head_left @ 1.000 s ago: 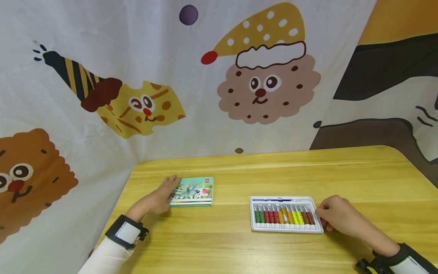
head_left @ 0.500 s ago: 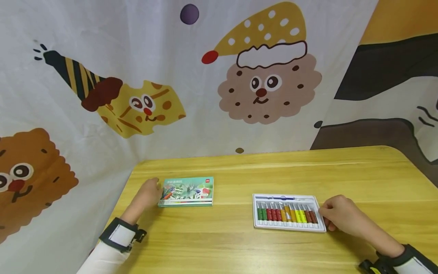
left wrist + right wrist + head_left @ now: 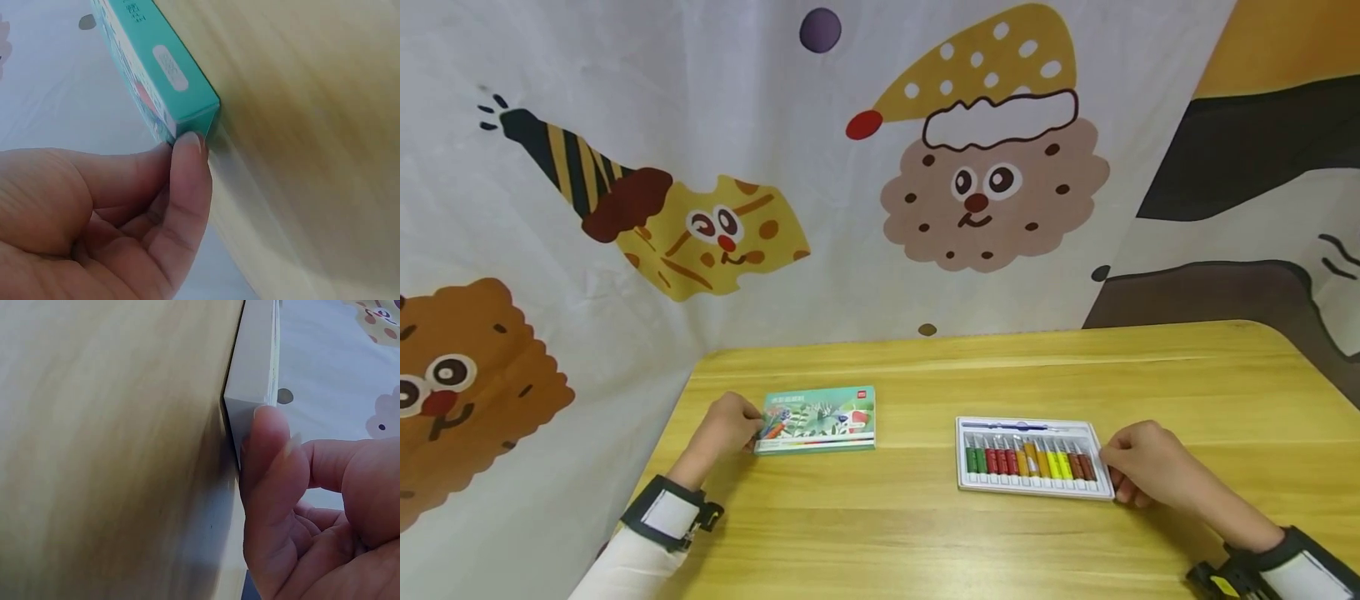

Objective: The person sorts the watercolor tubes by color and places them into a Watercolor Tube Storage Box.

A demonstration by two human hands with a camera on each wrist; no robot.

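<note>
At the left of the table, my left hand [image 3: 722, 429] pinches the near end of a flat green cardboard box [image 3: 823, 421] with a leaf-and-flower print. In the left wrist view the thumb and curled fingers meet at the corner of that green box [image 3: 169, 69]. To the right, a white paint tray [image 3: 1081, 434] holds a row of coloured paint tubes [image 3: 1003, 461] and a blue paintbrush [image 3: 1000, 427]. My right hand [image 3: 1150, 462] grips this tray's right edge, fingers curled. The right wrist view shows the fingertips against the end of the paint tray [image 3: 250, 369].
Both things lie on a yellow wood-grain table [image 3: 910, 533], with a stretch of tabletop between them. Behind stands a pale cloth backdrop [image 3: 842, 292] printed with cartoon biscuits and cheese. Each wrist wears a dark strap with a small camera.
My left hand has slid from the top of the green box to its left end and now pinches it; the box has shifted slightly right. The paint tray has moved slightly away and right.
</note>
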